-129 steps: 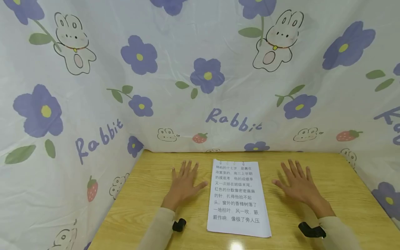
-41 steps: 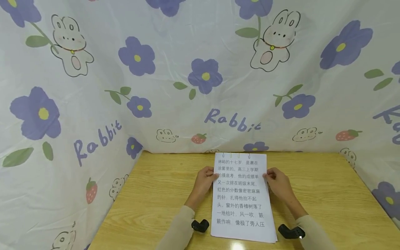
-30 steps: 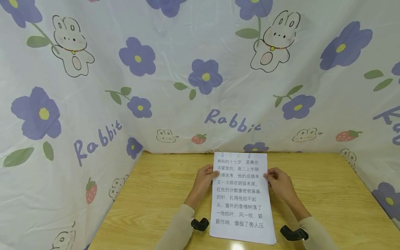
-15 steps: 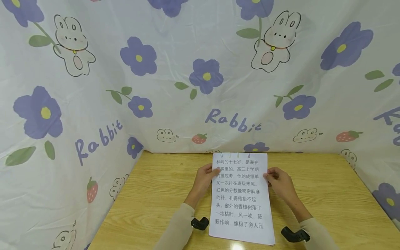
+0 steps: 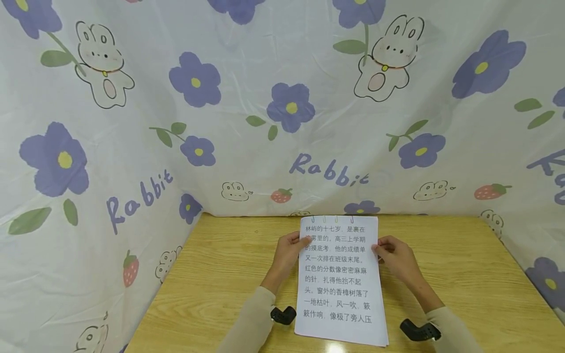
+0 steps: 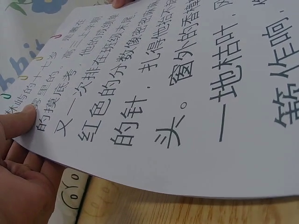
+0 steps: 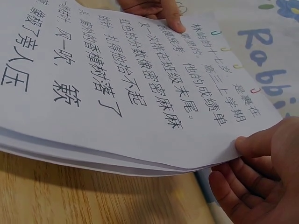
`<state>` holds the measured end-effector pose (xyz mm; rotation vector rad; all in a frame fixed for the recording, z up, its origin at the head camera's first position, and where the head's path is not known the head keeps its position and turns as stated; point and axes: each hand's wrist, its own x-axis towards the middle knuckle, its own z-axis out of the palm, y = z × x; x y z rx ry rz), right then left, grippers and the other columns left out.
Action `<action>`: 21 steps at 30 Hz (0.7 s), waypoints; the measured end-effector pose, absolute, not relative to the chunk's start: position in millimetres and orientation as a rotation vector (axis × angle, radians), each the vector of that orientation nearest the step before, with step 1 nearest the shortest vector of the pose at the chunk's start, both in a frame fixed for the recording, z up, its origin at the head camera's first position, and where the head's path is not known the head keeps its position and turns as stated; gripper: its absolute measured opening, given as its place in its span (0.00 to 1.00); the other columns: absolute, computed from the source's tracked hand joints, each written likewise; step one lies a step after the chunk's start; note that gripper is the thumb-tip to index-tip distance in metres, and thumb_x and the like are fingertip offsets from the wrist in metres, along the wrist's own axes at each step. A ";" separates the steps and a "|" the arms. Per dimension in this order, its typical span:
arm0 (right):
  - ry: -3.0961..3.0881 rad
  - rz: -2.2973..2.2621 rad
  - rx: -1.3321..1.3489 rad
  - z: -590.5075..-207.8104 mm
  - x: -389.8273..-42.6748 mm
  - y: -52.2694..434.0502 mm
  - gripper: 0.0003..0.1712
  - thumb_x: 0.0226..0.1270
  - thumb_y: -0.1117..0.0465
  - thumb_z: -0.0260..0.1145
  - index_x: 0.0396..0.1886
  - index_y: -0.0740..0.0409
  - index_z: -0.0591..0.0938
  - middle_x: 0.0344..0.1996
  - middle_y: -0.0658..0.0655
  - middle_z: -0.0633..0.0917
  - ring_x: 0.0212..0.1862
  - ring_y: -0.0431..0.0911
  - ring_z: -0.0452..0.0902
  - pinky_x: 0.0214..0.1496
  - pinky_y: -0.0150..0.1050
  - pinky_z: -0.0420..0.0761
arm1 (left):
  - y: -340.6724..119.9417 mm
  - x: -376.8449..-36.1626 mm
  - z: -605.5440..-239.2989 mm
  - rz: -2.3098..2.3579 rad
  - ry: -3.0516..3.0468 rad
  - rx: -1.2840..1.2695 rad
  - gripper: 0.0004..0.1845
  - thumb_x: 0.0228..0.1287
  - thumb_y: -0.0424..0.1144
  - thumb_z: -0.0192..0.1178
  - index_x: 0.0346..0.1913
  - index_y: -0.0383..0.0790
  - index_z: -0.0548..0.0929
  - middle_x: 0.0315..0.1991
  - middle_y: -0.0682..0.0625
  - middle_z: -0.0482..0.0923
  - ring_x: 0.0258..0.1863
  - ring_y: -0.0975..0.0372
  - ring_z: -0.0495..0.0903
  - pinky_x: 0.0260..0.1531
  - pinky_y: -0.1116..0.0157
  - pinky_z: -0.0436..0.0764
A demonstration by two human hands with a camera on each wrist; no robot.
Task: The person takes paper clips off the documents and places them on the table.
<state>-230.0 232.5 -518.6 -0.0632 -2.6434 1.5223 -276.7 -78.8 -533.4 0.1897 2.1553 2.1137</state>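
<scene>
A stack of printed sheets (image 5: 340, 279) is found at the lower centre of the head view, its near edge resting on the wooden table (image 5: 220, 284) and its far end raised. The left hand (image 5: 289, 252) is clamped on the stack's left edge, thumb on the printed face and fingers beneath, as confirmed at the lower left of the left wrist view. The right hand (image 5: 395, 257) is clamped on the opposite edge in the same manner; in the right wrist view, at the lower right, the thumb (image 7: 254, 144) is seen on top and the fingers curled under.

Several sheets are seen layered at the edge in the right wrist view. Coloured paper clips (image 5: 331, 218) are noted along the top edge, at the upper centre of the stack.

The stack is judged light, thin and flexible; a slight sag is visible between the grips. The sheets are judged smooth and liable to slide or fan apart away from the clipped end. The side edges near the clipped top are considered the soundest place to take hold. Creasing is possible under a hard pinch.

A patterned cloth (image 5: 282, 108) fills the upper frame.
</scene>
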 end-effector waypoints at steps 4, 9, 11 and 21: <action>-2.636 1.499 -0.032 -515.9 -231.4 237.0 0.15 0.81 0.60 0.65 0.55 0.68 0.82 0.45 0.65 0.88 0.41 0.48 0.85 0.41 0.36 0.88 | -76.8 -277.5 -533.2 2.122 2.154 0.171 0.20 0.75 0.45 0.68 0.61 0.36 0.87 0.46 0.42 0.92 0.40 0.55 0.93 0.39 0.66 0.90; -2.568 1.445 0.014 -502.6 -234.2 245.2 0.15 0.81 0.59 0.66 0.56 0.67 0.82 0.45 0.65 0.88 0.40 0.47 0.85 0.41 0.36 0.88 | -74.3 -276.7 -531.7 2.127 2.163 0.162 0.19 0.75 0.44 0.68 0.60 0.35 0.87 0.45 0.42 0.92 0.39 0.56 0.93 0.38 0.66 0.90; -2.535 1.386 0.036 -495.3 -236.3 248.3 0.15 0.80 0.59 0.67 0.55 0.67 0.83 0.45 0.65 0.88 0.39 0.44 0.85 0.40 0.33 0.86 | -73.6 -276.4 -531.4 2.127 2.162 0.163 0.19 0.76 0.44 0.68 0.60 0.35 0.87 0.45 0.42 0.92 0.39 0.56 0.93 0.37 0.66 0.90; -2.448 1.131 0.210 -463.9 -254.6 247.3 0.11 0.80 0.59 0.67 0.50 0.62 0.86 0.44 0.61 0.90 0.46 0.54 0.85 0.46 0.24 0.77 | -72.0 -274.9 -531.1 2.137 2.137 0.177 0.17 0.76 0.43 0.67 0.60 0.36 0.88 0.46 0.41 0.92 0.39 0.56 0.93 0.38 0.65 0.90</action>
